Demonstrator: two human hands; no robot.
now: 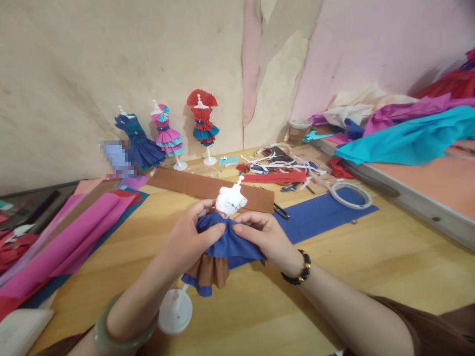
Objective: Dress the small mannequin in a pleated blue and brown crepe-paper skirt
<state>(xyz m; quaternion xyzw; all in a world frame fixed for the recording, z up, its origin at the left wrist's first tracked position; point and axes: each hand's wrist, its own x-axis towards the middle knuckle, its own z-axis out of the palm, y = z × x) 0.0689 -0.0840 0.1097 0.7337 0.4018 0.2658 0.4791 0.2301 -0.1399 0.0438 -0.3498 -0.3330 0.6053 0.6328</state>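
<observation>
A small white dress form [229, 199] is tilted above the table, its round base [175, 311] toward me. Around its waist sits a blue crepe-paper skirt [232, 247], with a brown pleated layer [210, 272] edged in blue beneath. My left hand [200, 230] pinches the blue skirt at the left of the waist, thumb in front. On the other side, my right hand [265, 235] grips the same skirt between thumb and fingers. Both sets of fingertips are partly hidden behind the paper.
Three dressed forms [204, 123] stand by the wall. A brown paper strip [178, 185], blue paper sheet [311, 217], tape roll [351, 195] and scissors [282, 211] lie ahead. Rolled paper [89, 227] is at left; a raised tray edge [419, 202] with turquoise paper [411, 136] is at right.
</observation>
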